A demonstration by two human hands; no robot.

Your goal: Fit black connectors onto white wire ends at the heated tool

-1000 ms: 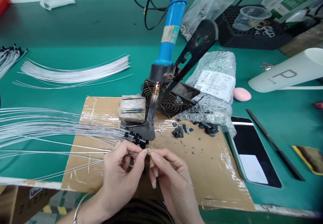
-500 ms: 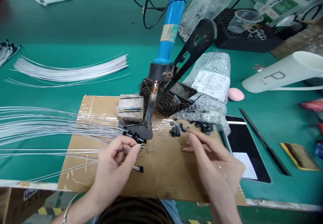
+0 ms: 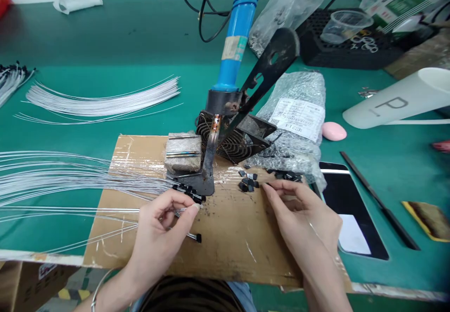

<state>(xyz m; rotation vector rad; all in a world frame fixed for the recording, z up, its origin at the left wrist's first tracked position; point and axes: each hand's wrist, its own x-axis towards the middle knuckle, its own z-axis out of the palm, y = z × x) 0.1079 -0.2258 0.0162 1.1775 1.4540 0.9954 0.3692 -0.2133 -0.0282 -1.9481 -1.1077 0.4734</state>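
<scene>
left hand (image 3: 163, 230) pinches wires (image 3: 116, 210), thumb to finger — right hand (image 3: 304, 216) nearly closed by black bits (image 3: 250, 188), hold unclear — bubble bag (image 3: 304, 86) just beyond it

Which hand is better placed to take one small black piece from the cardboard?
Probably the right hand: it is beside the loose black pieces, while the left hand, farther away, pinches thin white wires.
</scene>
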